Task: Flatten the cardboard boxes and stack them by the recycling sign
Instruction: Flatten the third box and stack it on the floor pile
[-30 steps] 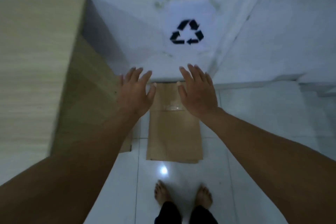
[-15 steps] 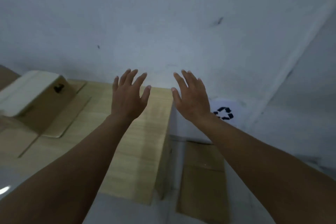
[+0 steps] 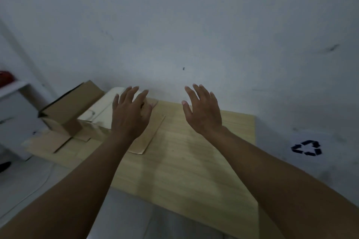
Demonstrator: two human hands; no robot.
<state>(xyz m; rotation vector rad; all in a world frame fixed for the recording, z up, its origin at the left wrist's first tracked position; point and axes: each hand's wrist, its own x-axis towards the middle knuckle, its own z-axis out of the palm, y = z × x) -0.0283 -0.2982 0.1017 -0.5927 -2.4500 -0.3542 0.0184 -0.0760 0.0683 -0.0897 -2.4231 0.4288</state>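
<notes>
**Fingers spread, both hands free above the wooden table**

Fingers (image 3: pixel 134 93) of the left hand (image 3: pixel 130 114) are straight and fanned apart, holding nothing; the right hand (image 3: pixel 204 114) matches it, palm down, fingers loose and splayed. Both hover over a pale wooden table (image 3: pixel 194 161) that stands against a white wall (image 3: pixel 174 25).

On the far left of the table sits a brown cardboard box (image 3: pixel 71 106), not flattened, its upper flap raised at a tilt so the dark inside shows along one edge. Just beside it lies a cream-coloured box (image 3: pixel 103 108), lower and paler, partly hidden behind the left hand. A flat brown cardboard sheet (image 3: pixel 145 137) lies on the tabletop under the left wrist, and more flat brown flaps (image 3: pixel 48 141) spread out at the table's left end beneath the standing box.

The recycling sign (image 3: pixel 307 148), black arrows on white paper, is on the wall low to the right, well apart from the boxes
</notes>
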